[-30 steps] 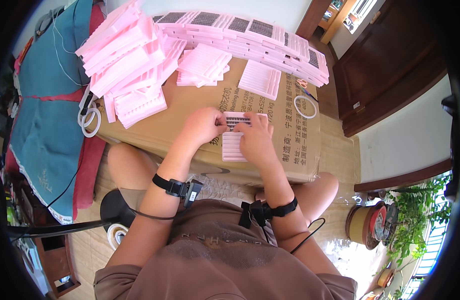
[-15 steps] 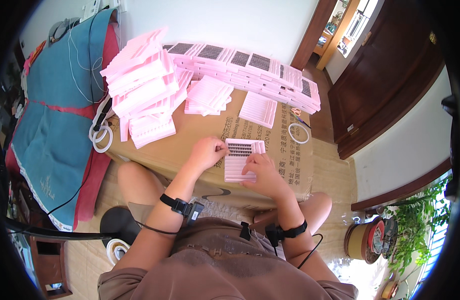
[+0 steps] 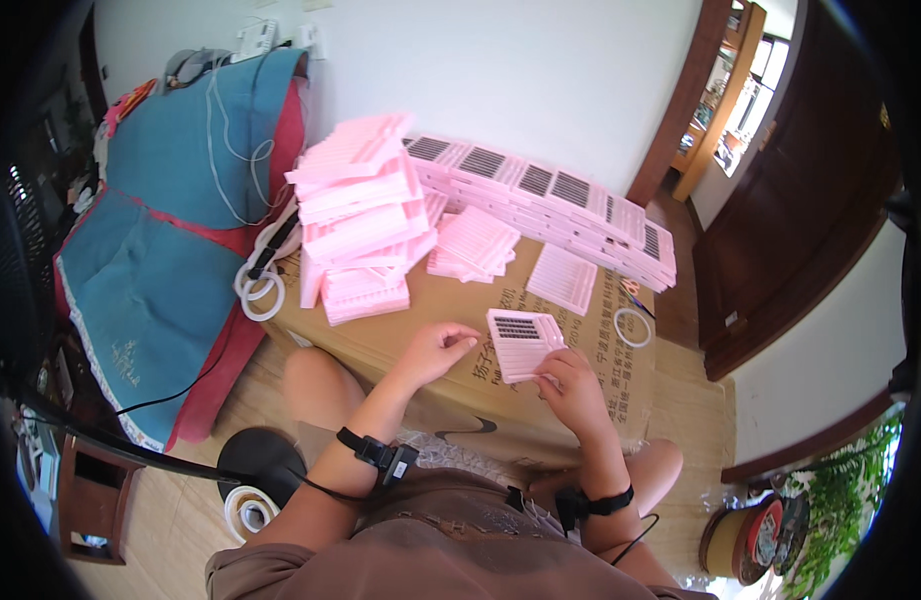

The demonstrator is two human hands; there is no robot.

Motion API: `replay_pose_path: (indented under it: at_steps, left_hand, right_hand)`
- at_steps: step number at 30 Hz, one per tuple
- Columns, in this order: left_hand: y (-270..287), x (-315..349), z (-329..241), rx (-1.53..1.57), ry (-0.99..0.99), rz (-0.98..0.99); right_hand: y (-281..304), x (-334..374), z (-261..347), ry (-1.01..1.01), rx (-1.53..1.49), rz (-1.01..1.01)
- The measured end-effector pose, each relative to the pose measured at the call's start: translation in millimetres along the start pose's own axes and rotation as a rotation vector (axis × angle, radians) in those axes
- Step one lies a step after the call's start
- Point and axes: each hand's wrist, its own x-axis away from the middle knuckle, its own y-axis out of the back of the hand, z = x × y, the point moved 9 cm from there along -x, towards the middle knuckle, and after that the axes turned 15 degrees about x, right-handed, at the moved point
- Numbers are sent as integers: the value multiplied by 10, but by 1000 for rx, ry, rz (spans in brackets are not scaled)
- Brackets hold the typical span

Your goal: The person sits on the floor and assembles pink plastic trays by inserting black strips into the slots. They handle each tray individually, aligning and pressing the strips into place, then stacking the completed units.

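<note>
A pink ridged tray [image 3: 525,360] is tilted a little over the front of the cardboard box. Several black strips that look like false lashes lie in its upper grooves; the lower grooves show bare pink. My right hand [image 3: 572,388] pinches the tray at its lower right edge, thumb and fingers closed on it. To the left of the tray, apart from it, my left hand [image 3: 438,352] hovers above the box with nothing visible in it. Its thumb and forefinger are slightly apart; the other fingers are partly hidden.
A cardboard box [image 3: 380,350] serves as the work surface. Leaning piles of pink trays [image 3: 365,235] stand at left, a lower pile [image 3: 475,243] in the middle, and one bare tray [image 3: 562,278] at right. Behind runs a row of filled trays [image 3: 535,180]. Scissors [image 3: 632,290] and a white ring [image 3: 633,327] lie far right.
My left hand has come off the tray and moved left. My right hand has shifted to the tray's edge and turned it slightly. The whole view has swung as well.
</note>
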Motion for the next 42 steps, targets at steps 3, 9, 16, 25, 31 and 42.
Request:
replay_pose_path:
  at_steps: [3, 9, 16, 25, 31, 42]
  left_hand:
    - [206, 55, -24, -33, -46, -59]
    - [546, 88, 75, 150, -19, -170]
    - [617, 104, 175, 60, -17, -214]
    - [655, 80, 204, -29, -68, -272]
    - [644, 116, 144, -30, -73, -276]
    - [651, 145, 149, -75, -72, -295]
  right_hand:
    - [37, -54, 3, 1, 13, -51]
    - [110, -112, -72, -64, 13, -131]
    - [76, -179, -291, -150, 12, -158]
    - [76, -157, -518, -162, 126, -235]
    - [46, -167, -574, -169, 155, -271]
    - [-52, 1, -534, -147, 142, -275]
